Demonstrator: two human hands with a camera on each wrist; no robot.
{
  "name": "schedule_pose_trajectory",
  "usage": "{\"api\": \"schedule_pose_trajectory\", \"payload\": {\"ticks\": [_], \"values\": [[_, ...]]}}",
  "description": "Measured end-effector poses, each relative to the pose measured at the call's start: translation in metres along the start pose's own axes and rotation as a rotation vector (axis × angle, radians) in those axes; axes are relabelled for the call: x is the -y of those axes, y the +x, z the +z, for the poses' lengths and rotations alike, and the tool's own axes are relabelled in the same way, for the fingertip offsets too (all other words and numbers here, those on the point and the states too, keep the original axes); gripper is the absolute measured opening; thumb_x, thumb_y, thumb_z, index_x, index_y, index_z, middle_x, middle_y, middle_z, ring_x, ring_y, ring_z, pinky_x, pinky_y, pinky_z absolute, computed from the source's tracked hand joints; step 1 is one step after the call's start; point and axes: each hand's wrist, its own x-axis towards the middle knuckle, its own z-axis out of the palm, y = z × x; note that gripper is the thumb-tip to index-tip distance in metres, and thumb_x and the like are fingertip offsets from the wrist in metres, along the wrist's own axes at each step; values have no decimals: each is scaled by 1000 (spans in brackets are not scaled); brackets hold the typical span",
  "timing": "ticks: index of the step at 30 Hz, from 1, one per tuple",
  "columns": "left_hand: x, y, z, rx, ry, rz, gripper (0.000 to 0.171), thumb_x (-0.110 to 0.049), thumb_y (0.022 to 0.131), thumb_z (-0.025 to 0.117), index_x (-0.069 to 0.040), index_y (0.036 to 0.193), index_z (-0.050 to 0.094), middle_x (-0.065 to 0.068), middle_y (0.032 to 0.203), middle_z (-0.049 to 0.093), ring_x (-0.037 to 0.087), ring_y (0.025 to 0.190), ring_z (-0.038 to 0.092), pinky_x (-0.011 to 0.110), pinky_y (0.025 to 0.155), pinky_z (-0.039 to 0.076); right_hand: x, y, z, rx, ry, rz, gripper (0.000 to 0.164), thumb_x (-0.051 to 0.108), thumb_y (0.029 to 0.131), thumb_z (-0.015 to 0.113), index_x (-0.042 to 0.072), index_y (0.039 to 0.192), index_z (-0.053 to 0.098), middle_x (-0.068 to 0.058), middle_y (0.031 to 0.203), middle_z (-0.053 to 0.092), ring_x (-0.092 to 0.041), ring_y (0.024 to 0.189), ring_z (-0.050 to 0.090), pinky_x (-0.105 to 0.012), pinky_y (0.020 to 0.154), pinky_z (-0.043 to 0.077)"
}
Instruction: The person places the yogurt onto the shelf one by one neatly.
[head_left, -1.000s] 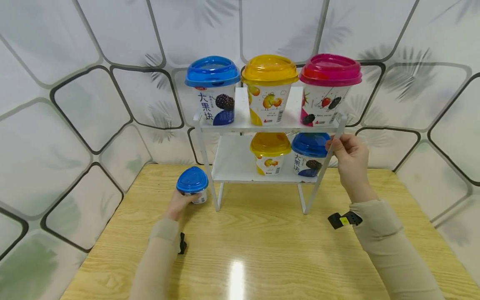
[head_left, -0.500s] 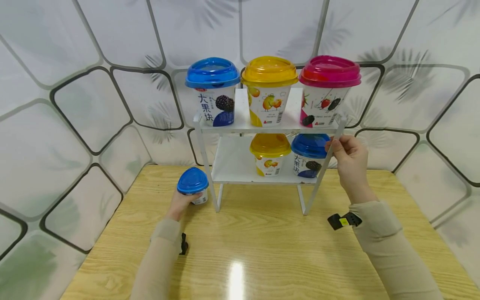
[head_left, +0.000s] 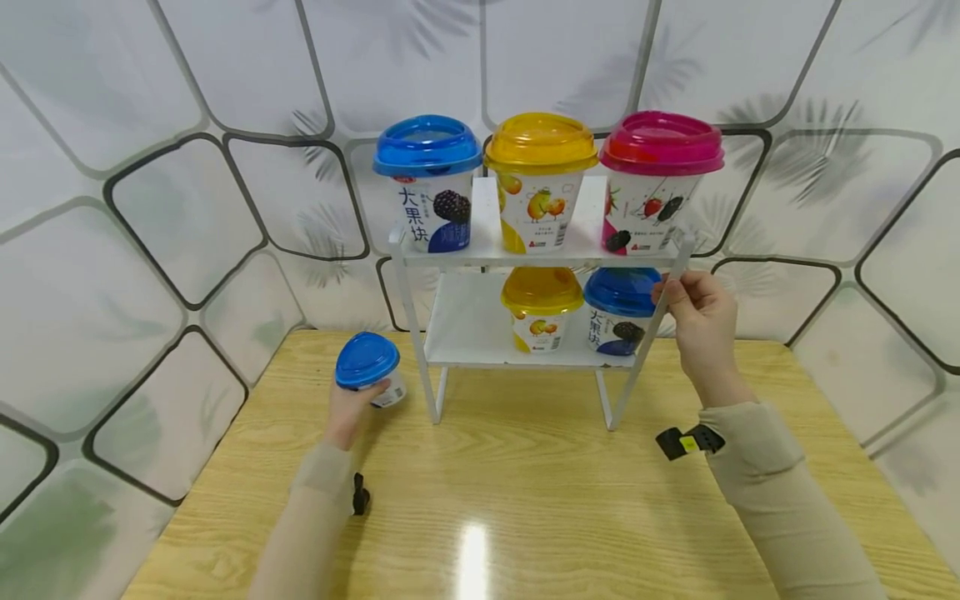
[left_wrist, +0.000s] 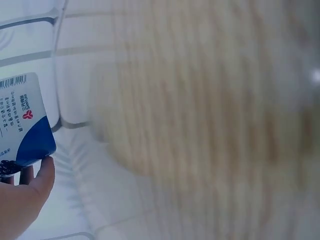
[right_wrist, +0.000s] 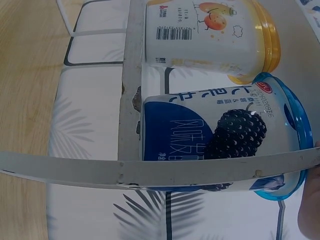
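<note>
In the head view my left hand (head_left: 348,410) grips a yogurt cup (head_left: 367,362) with a blue lid, left of a white two-tier rack (head_left: 480,354). The cup leans a little; whether it touches the table cannot be told. Its printed side and blue base show in the left wrist view, my thumb at the bottom edge. My right hand (head_left: 703,321) holds the rack's right front post, fingertips close to the lid of a blue-lidded cup (head_left: 618,312) on the lower shelf. Beside that cup stands a yellow-lidded cup (head_left: 542,310). The right wrist view shows only part of a finger (right_wrist: 310,210).
On the upper shelf stand a blue-lidded cup (head_left: 429,183), a yellow-lidded cup (head_left: 540,183) and a pink-lidded cup (head_left: 660,183). The rack stands on a wooden table (head_left: 510,483), near a patterned wall (head_left: 555,50) behind it.
My left hand has moved slightly left with the blue-lidded cup, away from the rack, and the cup has tilted a little. My right hand and the rack look unmoved.
</note>
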Motion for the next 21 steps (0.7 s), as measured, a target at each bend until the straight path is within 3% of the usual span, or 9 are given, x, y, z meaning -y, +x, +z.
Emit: {"api": "schedule_pose_trajectory", "payload": {"ticks": [4,10,21], "values": [[-6,-7,-4,-30,12,15,86,-7,72,73,-6,138,18,15,134,31,28,122,30,43,99,24,1,0,1,5,4,4,19,6,85,54,-12,88,55,-6,74,61,-13,70,59,-19,68,47],[-28,-22,-5,-35,29,16,86,-10,73,72,-7,138,16,15,135,30,30,122,28,47,98,24,2,-1,1,-1,4,18,18,7,85,55,-11,87,56,-6,74,61,-14,70,59,-19,69,47],[-62,-50,-4,-30,-74,80,77,-6,74,70,-9,135,22,11,132,35,27,120,33,48,95,29,2,-1,2,-21,24,30,16,7,84,56,-9,85,57,-6,72,61,-14,69,58,-19,68,47]]}}
